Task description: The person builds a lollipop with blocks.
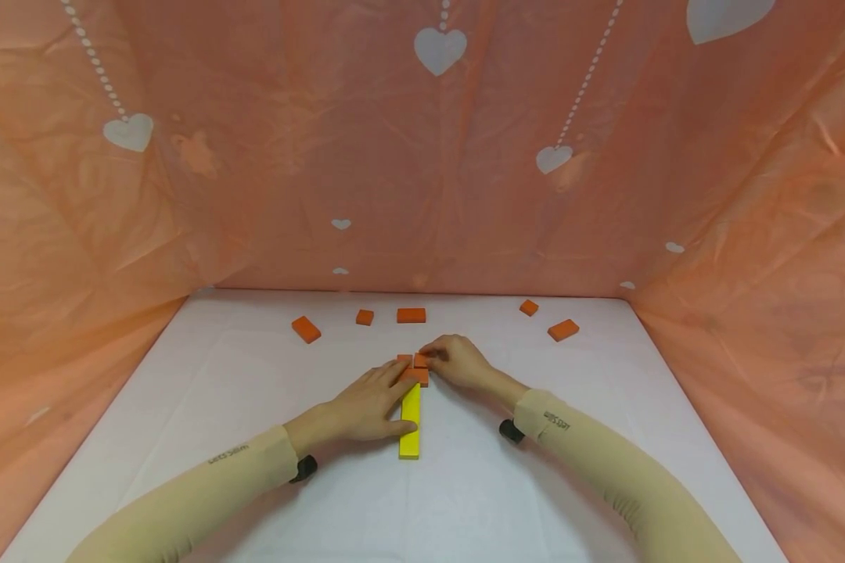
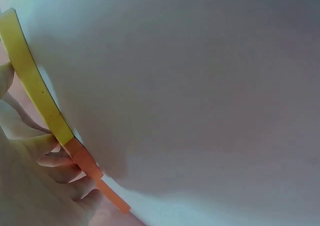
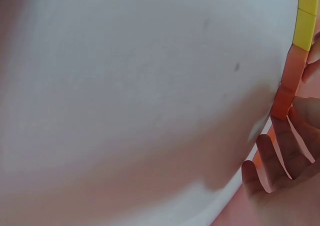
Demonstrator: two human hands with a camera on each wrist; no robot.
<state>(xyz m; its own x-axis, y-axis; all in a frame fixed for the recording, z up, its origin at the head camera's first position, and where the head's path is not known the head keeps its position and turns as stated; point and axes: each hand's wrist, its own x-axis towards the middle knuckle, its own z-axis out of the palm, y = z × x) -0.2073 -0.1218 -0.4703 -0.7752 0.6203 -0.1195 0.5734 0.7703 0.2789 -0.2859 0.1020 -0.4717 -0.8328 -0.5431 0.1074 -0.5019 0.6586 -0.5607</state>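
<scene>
A yellow strip of blocks lies lengthwise on the white table, a seam crossing it in the right wrist view. At its far end sits a wide orange block, laid crosswise. Beyond that are two small orange blocks, a left one and a right one, side by side with a narrow gap. My left hand rests along the left of this row, thumb on the yellow strip and fingers over the orange blocks, partly hiding them. My right hand pinches the right small orange block between thumb and fingertips.
Toward the back of the table lie more orange blocks: a long one at left, a small one, a long one, then a small one and a long one at right. A pink curtain surrounds the table.
</scene>
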